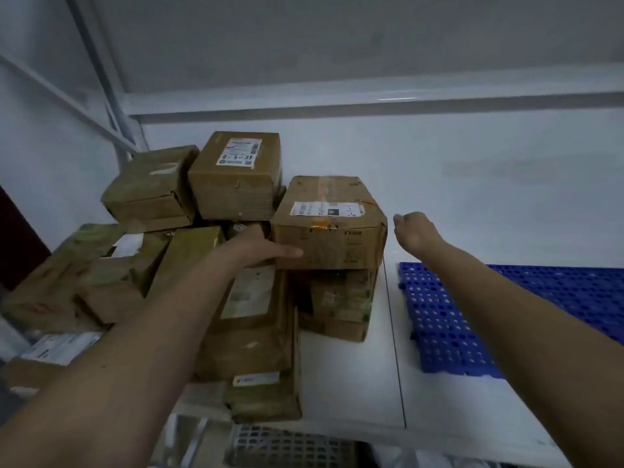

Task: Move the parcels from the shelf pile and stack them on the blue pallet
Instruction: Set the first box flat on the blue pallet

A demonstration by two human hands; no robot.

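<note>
A pile of brown cardboard parcels [189, 265] covers the left half of the white shelf [344, 373]. On top at its right edge sits a parcel with a white label and orange tape [329, 221]. My left hand [256, 246] lies against that parcel's left side, thumb stretched along its front face; the fingers are hidden behind it. My right hand [413, 228] hovers just right of the same parcel, apart from it, fingers loosely bent. The blue perforated pallet [449, 319] lies flat on the shelf at the right, with nothing on its visible part.
Behind the pile, another labelled parcel [236, 173] marked 9-3-24 stands tallest. White shelf uprights and a diagonal brace [98, 92] rise at the left. An upper shelf board [371, 99] hangs overhead. A grey plastic crate [287, 447] shows below the shelf's front edge.
</note>
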